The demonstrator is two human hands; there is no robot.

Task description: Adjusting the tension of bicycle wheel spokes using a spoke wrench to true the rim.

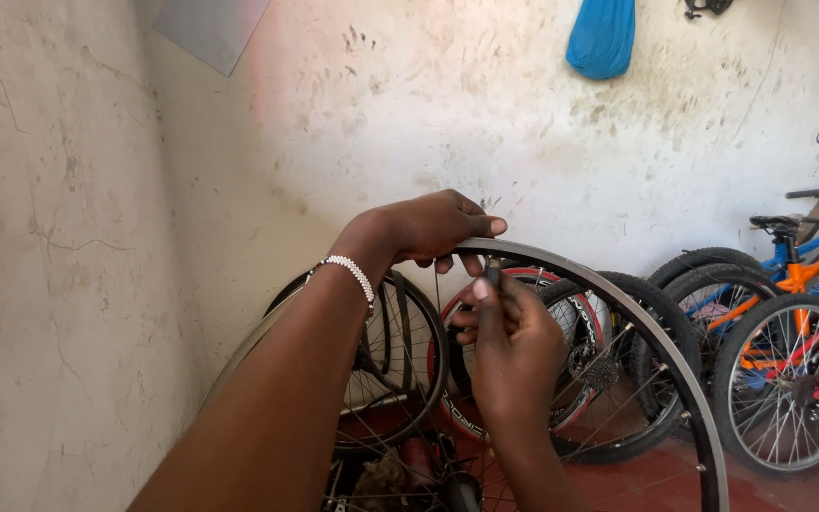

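Note:
A bare silver bicycle wheel rim (651,332) with thin spokes stands upright in front of me. My left hand (424,228), with a white bead bracelet on its wrist, grips the top of the rim from above. Just below the rim's top, my right hand (514,346) pinches a small dark tool (493,275) against the rim's inner side. What the tool's tip touches is hidden by my fingers.
Several loose wheels (400,351), one with a red rim (523,280), lean against the stained white wall behind. Orange and blue bicycles (793,284) stand at the right. A blue bag (602,38) hangs high on the wall. The floor (656,479) is red.

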